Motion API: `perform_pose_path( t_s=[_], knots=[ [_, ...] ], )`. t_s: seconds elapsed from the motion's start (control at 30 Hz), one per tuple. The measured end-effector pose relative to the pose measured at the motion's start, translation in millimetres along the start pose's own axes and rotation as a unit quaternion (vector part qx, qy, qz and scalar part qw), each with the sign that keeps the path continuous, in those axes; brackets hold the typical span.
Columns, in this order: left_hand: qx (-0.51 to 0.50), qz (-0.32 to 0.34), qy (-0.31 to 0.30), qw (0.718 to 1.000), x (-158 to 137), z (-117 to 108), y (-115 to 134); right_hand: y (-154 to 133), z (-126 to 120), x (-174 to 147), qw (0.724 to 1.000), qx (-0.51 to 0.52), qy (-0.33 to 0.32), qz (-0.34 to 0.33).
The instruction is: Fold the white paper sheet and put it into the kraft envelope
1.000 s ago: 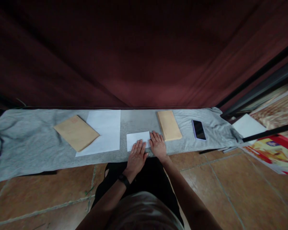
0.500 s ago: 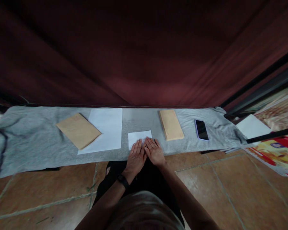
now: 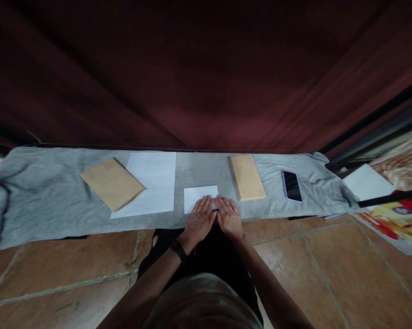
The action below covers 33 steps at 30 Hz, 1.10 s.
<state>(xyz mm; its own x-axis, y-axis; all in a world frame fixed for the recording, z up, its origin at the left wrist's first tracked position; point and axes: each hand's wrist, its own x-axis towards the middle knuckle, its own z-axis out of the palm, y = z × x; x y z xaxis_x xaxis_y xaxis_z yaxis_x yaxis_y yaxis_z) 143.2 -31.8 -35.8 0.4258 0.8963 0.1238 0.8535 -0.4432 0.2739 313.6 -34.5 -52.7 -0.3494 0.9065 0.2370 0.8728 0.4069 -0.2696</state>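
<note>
A small white sheet of paper (image 3: 195, 195), perhaps folded, lies at the front edge of the cloth-covered bench. My left hand (image 3: 200, 219) rests flat on its lower right part, fingers stretched forward. Beside it my right hand (image 3: 229, 218) lies flat too, its fingertips at the paper's right edge and on the cloth. The thumbs nearly meet. Under the hands the near right corner of the paper is hidden. To the left lie large white sheets (image 3: 159, 185), partly covered by brown envelopes (image 3: 111, 183). A stack of narrower brown envelopes (image 3: 248, 177) sits to the right.
A phone (image 3: 291, 186) with a purple case lies on the grey cloth (image 3: 48, 196) at the right. Behind the bench hangs a dark red curtain (image 3: 206, 91). At far right are a black metal frame (image 3: 394, 196), a white sheet (image 3: 368, 182) and a colourful box (image 3: 398, 224).
Both hands have slid right along the small paper, the right hand further, so more of the paper's left part shows. The camera view has shifted slightly.
</note>
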Motion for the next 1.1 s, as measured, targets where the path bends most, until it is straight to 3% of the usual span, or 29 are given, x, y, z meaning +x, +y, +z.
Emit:
perform_pose_path(
  t_s=[0.17, 0.37, 0.87, 1.1],
  knots=[
    [-0.018, 0.051, -0.02, 0.998, 27.3, -0.1, -1.9, 3.7, 2.6, -5.5, 1.0, 0.013, 0.02, -0.011],
    [-0.025, 0.113, -0.049, 0.992, 40.5, 1.8, -14.6, 10.5, 1.3, -20.3, 0.997, 0.046, 0.027, -0.052],
    [-0.015, 0.084, -0.05, 0.995, 76.5, 8.8, -35.3, 10.4, -2.5, -18.9, 0.997, 0.055, 0.023, -0.052],
    [-0.006, 0.093, -0.018, 0.996, 57.5, 7.5, -31.0, 10.9, 1.5, -20.7, 0.997, 0.055, 0.024, -0.048]
  ],
)
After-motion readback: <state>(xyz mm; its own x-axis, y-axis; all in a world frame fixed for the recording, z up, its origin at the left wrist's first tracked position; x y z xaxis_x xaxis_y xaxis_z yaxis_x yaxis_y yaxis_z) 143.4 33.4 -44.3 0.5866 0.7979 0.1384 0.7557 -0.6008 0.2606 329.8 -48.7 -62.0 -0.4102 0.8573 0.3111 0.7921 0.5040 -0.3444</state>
